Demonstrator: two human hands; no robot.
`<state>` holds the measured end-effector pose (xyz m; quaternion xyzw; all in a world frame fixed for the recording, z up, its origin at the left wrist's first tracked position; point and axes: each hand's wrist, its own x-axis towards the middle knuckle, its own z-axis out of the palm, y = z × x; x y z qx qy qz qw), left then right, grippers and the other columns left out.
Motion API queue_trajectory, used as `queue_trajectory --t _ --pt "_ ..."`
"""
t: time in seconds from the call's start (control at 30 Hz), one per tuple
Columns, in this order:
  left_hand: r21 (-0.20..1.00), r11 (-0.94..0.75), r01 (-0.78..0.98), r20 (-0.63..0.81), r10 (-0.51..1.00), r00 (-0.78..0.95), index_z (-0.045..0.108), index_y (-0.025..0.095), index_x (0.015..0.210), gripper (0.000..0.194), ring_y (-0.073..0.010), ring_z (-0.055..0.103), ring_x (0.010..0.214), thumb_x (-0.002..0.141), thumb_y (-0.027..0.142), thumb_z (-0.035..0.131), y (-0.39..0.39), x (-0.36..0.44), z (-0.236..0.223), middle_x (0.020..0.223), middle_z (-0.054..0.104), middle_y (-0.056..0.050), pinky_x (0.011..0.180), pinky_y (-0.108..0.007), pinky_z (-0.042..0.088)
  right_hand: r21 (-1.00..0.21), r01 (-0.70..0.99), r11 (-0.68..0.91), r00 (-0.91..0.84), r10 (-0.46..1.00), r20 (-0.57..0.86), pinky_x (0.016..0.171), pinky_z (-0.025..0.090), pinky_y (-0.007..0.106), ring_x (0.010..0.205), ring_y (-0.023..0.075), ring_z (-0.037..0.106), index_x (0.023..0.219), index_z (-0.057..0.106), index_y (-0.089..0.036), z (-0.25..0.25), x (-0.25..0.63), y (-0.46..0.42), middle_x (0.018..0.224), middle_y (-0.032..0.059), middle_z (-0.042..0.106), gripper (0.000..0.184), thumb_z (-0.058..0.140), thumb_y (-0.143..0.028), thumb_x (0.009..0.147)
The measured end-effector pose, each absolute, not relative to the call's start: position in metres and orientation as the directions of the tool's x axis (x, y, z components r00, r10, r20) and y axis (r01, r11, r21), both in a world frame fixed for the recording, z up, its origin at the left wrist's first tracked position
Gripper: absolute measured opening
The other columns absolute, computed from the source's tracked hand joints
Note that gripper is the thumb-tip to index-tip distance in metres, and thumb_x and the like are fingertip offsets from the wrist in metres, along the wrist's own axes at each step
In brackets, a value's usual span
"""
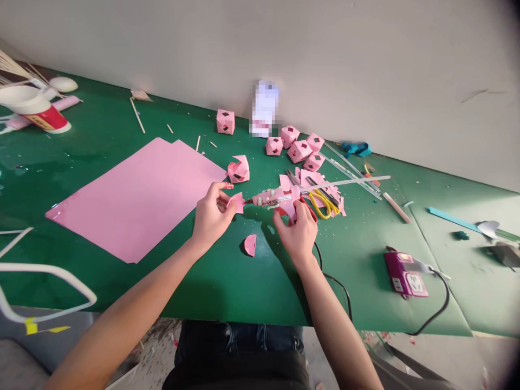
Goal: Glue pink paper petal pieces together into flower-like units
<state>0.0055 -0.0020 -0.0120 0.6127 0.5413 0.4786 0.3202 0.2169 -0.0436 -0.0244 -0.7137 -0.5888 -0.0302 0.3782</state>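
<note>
My right hand [298, 230] is wrapped round the handle of a pink hot glue gun [270, 197], with a long clear glue stick [349, 182] poking out of its back. Its nozzle points left and meets, or nearly meets, a small pink paper piece [236, 202]. That piece is pinched in my left hand [213, 214] between thumb and fingers. Below the gun lies a curved pink paper piece [251, 245]. A partly built pink paper ball [239, 169] with an open top sits just beyond my left hand.
Pink paper sheets [138, 200] lie at left. Several finished paper balls [299, 151] and a phone [265, 108] stand by the wall. Yellow-handled scissors [325, 205] rest on paper scraps behind the gun. A purple power socket [406, 274] and black cord [339, 284] lie right; a paper cup [44, 114] stands left.
</note>
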Motion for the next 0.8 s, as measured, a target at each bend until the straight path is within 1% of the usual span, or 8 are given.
queue_trajectory --t 0.23,0.37,0.53,0.63,0.8 --pt "0.913 -0.208 0.351 0.233 0.972 -0.031 0.062 0.023 0.110 0.028 -0.0146 0.064 0.063 0.083 0.023 0.065 -0.0027 0.0048 -0.0123 0.072 0.065 0.005 0.066 -0.027 0.055 -0.524 0.850 -0.049 0.336 0.817 0.469 0.057 0.035 0.027 0.060 0.0145 0.048 0.095 0.063 -0.022 -0.0249 0.2196 -0.0422 0.075 -0.0015 0.060 0.028 0.061 -0.049 0.090" --pt "0.914 -0.208 0.349 0.237 0.971 -0.042 0.061 0.023 0.110 0.027 -0.0140 0.063 0.062 0.083 0.023 0.066 -0.0019 0.0044 -0.0121 0.072 0.066 0.005 0.066 -0.027 0.054 -0.521 0.853 -0.021 0.311 0.823 0.475 0.058 0.036 0.027 0.060 0.0145 0.048 0.096 0.063 -0.022 -0.0254 0.2191 -0.0429 0.072 -0.0029 0.058 0.028 0.061 -0.049 0.090" --pt "0.911 -0.214 0.354 0.244 0.969 -0.041 0.061 0.024 0.110 0.027 -0.0149 0.066 0.066 0.083 0.022 0.065 -0.0017 0.0034 -0.0113 0.072 0.066 0.005 0.066 -0.027 0.055 -0.536 0.843 -0.043 0.339 0.816 0.468 0.058 0.035 0.027 0.060 0.0145 0.049 0.094 0.062 -0.022 -0.0233 0.2205 -0.0423 0.074 -0.0019 0.060 0.026 0.062 -0.048 0.089" --pt "0.910 -0.217 0.354 0.245 0.969 -0.036 0.061 0.024 0.110 0.027 -0.0150 0.067 0.066 0.083 0.021 0.065 -0.0019 0.0040 -0.0119 0.072 0.066 0.005 0.066 -0.027 0.055 -0.555 0.830 -0.047 0.346 0.825 0.447 0.059 0.037 0.028 0.060 0.0147 0.048 0.094 0.061 -0.022 -0.0224 0.2207 -0.0418 0.074 -0.0017 0.060 0.028 0.063 -0.050 0.089" --pt "0.912 -0.217 0.347 0.245 0.969 -0.039 0.062 0.024 0.110 0.027 -0.0147 0.066 0.063 0.083 0.022 0.066 -0.0022 0.0051 -0.0118 0.073 0.067 0.004 0.065 -0.026 0.055 -0.543 0.838 -0.048 0.326 0.842 0.429 0.059 0.036 0.028 0.061 0.0149 0.049 0.096 0.062 -0.022 -0.0222 0.2200 -0.0422 0.075 -0.0017 0.061 0.029 0.062 -0.050 0.089"
